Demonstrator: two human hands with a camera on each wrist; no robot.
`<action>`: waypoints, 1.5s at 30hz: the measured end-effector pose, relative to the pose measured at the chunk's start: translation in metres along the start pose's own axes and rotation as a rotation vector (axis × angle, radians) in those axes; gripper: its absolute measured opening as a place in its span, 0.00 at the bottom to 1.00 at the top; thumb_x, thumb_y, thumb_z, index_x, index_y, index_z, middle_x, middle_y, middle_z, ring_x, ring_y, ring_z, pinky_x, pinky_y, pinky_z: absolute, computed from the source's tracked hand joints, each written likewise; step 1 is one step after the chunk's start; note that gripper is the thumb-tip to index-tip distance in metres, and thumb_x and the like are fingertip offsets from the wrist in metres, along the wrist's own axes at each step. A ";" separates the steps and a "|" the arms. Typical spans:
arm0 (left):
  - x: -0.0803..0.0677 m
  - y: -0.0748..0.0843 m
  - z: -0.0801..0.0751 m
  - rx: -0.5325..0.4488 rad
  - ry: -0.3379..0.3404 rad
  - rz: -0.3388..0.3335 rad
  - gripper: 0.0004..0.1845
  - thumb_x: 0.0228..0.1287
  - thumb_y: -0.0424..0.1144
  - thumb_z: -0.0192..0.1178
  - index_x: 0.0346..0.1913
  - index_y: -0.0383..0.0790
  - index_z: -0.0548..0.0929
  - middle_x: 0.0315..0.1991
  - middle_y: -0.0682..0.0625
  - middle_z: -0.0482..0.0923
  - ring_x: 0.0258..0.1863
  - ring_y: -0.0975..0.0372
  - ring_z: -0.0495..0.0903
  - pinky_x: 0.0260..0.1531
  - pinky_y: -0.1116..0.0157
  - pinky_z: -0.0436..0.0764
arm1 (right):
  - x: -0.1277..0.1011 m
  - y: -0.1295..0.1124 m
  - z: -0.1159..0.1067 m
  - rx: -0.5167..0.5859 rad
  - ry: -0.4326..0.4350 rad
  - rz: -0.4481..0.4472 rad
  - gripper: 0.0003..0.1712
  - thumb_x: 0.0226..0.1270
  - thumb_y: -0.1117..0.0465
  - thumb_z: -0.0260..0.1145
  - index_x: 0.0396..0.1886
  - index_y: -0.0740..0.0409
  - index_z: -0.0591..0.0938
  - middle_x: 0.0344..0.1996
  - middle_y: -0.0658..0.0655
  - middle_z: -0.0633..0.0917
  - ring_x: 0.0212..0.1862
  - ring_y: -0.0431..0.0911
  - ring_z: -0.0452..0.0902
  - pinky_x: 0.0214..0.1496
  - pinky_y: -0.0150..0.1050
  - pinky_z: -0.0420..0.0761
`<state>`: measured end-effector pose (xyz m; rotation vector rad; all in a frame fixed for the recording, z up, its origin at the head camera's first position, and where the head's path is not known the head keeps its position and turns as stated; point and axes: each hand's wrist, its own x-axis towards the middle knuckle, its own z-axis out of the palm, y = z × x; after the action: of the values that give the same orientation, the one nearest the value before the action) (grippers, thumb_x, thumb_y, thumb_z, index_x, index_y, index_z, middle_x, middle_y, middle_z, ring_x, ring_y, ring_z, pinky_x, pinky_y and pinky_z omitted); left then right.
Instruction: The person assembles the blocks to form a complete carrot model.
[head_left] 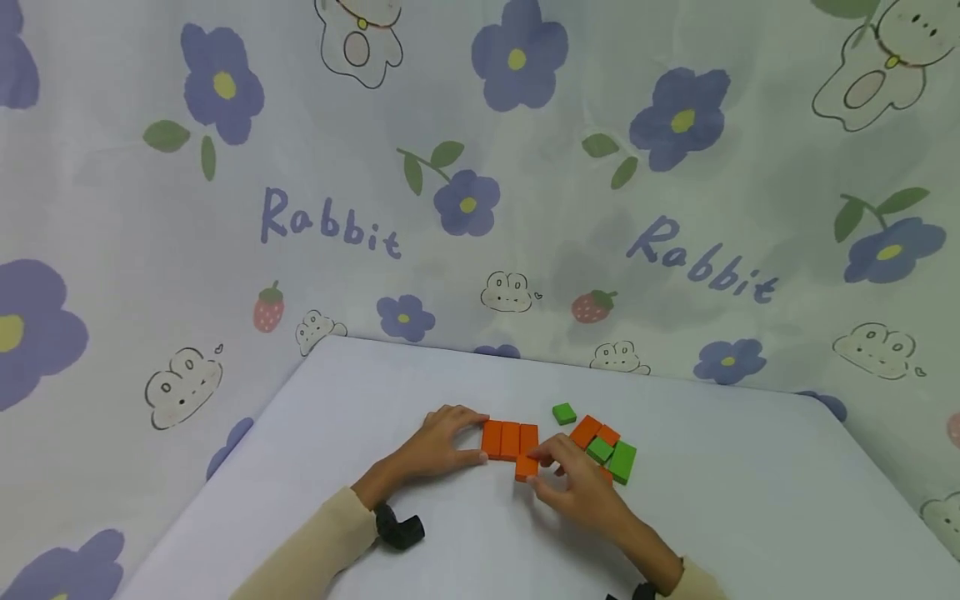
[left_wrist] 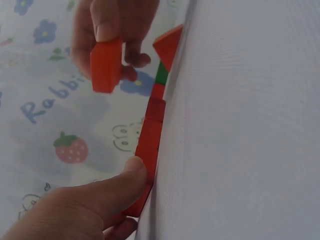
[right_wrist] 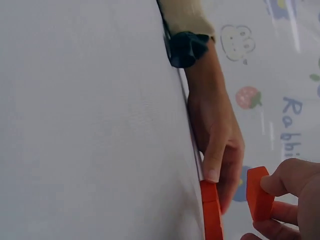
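The right hand pinches an orange block (raised off the counter); the left hand, fingers straight, steadies the orange row.

Six orange blocks show (one partly hidden), three green blocks, and two hands.

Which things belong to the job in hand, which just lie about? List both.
In use: row of orange blocks steadied by the left hand; orange block pinched in the right hand.
Lying about: lone green block; mixed pile; table.
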<state>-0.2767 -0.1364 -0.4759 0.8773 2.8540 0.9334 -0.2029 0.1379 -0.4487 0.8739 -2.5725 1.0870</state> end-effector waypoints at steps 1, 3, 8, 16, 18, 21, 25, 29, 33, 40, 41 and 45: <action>-0.001 0.000 0.001 -0.004 -0.010 -0.001 0.34 0.61 0.59 0.67 0.69 0.52 0.75 0.66 0.51 0.74 0.67 0.53 0.69 0.63 0.46 0.65 | 0.001 -0.001 0.006 0.000 -0.006 0.012 0.15 0.61 0.61 0.73 0.47 0.52 0.82 0.40 0.45 0.79 0.42 0.44 0.77 0.44 0.34 0.82; -0.003 -0.001 0.002 -0.007 -0.016 0.005 0.35 0.60 0.59 0.67 0.69 0.52 0.75 0.65 0.50 0.75 0.66 0.53 0.69 0.63 0.46 0.65 | 0.003 -0.002 0.016 -0.010 -0.007 0.029 0.15 0.61 0.60 0.73 0.48 0.52 0.83 0.40 0.46 0.78 0.44 0.44 0.75 0.46 0.35 0.81; -0.004 -0.003 0.005 -0.013 -0.005 0.023 0.35 0.60 0.61 0.66 0.68 0.51 0.75 0.65 0.51 0.75 0.65 0.54 0.69 0.61 0.47 0.65 | 0.010 0.001 0.031 -0.053 -0.014 0.026 0.16 0.61 0.60 0.73 0.49 0.50 0.83 0.44 0.42 0.79 0.48 0.37 0.68 0.53 0.37 0.77; 0.003 -0.001 0.011 -0.028 0.021 0.048 0.34 0.61 0.60 0.67 0.67 0.50 0.76 0.64 0.50 0.76 0.65 0.54 0.70 0.60 0.48 0.66 | 0.014 0.011 0.036 -0.100 -0.016 0.004 0.16 0.62 0.56 0.74 0.48 0.49 0.83 0.45 0.44 0.79 0.49 0.38 0.69 0.56 0.45 0.71; 0.006 0.000 0.013 -0.025 0.004 0.044 0.34 0.61 0.60 0.66 0.68 0.51 0.75 0.64 0.51 0.75 0.65 0.55 0.70 0.61 0.49 0.66 | 0.012 0.014 0.035 -0.125 -0.008 0.013 0.15 0.61 0.56 0.74 0.48 0.49 0.83 0.45 0.42 0.79 0.49 0.37 0.69 0.55 0.45 0.71; 0.009 0.002 0.015 -0.022 0.014 0.062 0.35 0.61 0.60 0.66 0.68 0.49 0.75 0.64 0.50 0.76 0.65 0.53 0.70 0.60 0.48 0.66 | 0.010 0.018 0.034 -0.161 0.020 -0.012 0.15 0.60 0.57 0.75 0.46 0.49 0.84 0.44 0.42 0.78 0.48 0.37 0.69 0.54 0.44 0.72; 0.006 0.004 0.014 -0.018 0.031 0.056 0.34 0.61 0.59 0.67 0.68 0.49 0.76 0.64 0.49 0.76 0.66 0.52 0.70 0.60 0.48 0.66 | 0.008 0.020 0.038 -0.234 0.044 -0.084 0.15 0.59 0.56 0.76 0.45 0.49 0.84 0.45 0.44 0.77 0.47 0.38 0.69 0.52 0.41 0.73; -0.001 0.003 0.014 -0.014 0.020 0.031 0.34 0.61 0.58 0.67 0.68 0.49 0.76 0.63 0.49 0.76 0.65 0.52 0.70 0.60 0.47 0.66 | 0.006 0.018 0.044 -0.272 0.025 -0.091 0.14 0.60 0.53 0.75 0.44 0.47 0.83 0.45 0.44 0.77 0.48 0.37 0.69 0.52 0.39 0.72; -0.006 0.001 0.013 -0.021 0.038 0.029 0.33 0.61 0.57 0.68 0.67 0.48 0.77 0.63 0.48 0.77 0.65 0.52 0.71 0.59 0.47 0.66 | 0.007 0.015 0.048 -0.282 0.010 -0.086 0.13 0.61 0.52 0.74 0.44 0.47 0.83 0.46 0.44 0.77 0.49 0.38 0.69 0.52 0.39 0.72; -0.003 0.001 0.007 -0.011 0.051 0.050 0.33 0.61 0.57 0.68 0.67 0.49 0.76 0.62 0.50 0.77 0.65 0.52 0.71 0.60 0.47 0.66 | 0.012 0.014 0.046 -0.339 0.030 -0.114 0.14 0.59 0.53 0.76 0.42 0.47 0.82 0.46 0.44 0.77 0.49 0.39 0.71 0.52 0.39 0.73; -0.002 0.001 0.006 -0.013 0.055 0.055 0.33 0.61 0.56 0.68 0.67 0.48 0.77 0.62 0.50 0.77 0.65 0.52 0.71 0.60 0.47 0.66 | 0.013 0.014 0.046 -0.346 0.033 -0.118 0.14 0.59 0.53 0.76 0.43 0.47 0.82 0.46 0.44 0.77 0.49 0.39 0.71 0.51 0.38 0.73; 0.000 0.001 0.003 -0.018 0.055 0.058 0.32 0.61 0.56 0.69 0.66 0.48 0.77 0.62 0.50 0.77 0.64 0.52 0.71 0.59 0.47 0.66 | 0.015 0.015 0.045 -0.373 0.041 -0.143 0.15 0.58 0.53 0.76 0.43 0.48 0.83 0.47 0.45 0.77 0.48 0.40 0.72 0.50 0.38 0.73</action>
<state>-0.2758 -0.1340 -0.4772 0.9518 2.8748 1.0032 -0.2221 0.1077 -0.4826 0.9078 -2.5145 0.5534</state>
